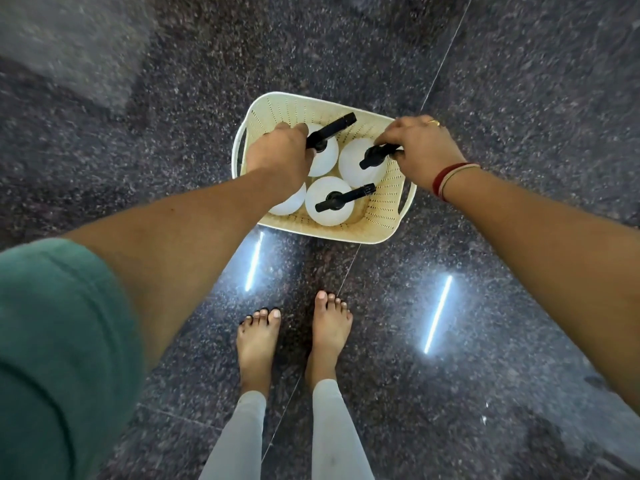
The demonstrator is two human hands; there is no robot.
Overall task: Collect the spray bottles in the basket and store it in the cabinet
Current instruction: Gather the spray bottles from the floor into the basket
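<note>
The cream basket [323, 223] sits on the dark polished floor [519, 98], just ahead of the person's bare feet, with four white spray bottles [329, 206] upright inside. The left hand [278, 155] has its grip on one bottle's black nozzle; the right hand [420, 150] pinches another. The risk, I'd say, is lifting by those heads: a bottle could tip, knock its neighbours, or slip onto the hard floor.

I am seeing a perforated cream plastic basket [377, 216], smooth white plastic spray bottles [329, 202] with matt black heads, and a glossy speckled stone floor [519, 98] reflecting lights.
</note>
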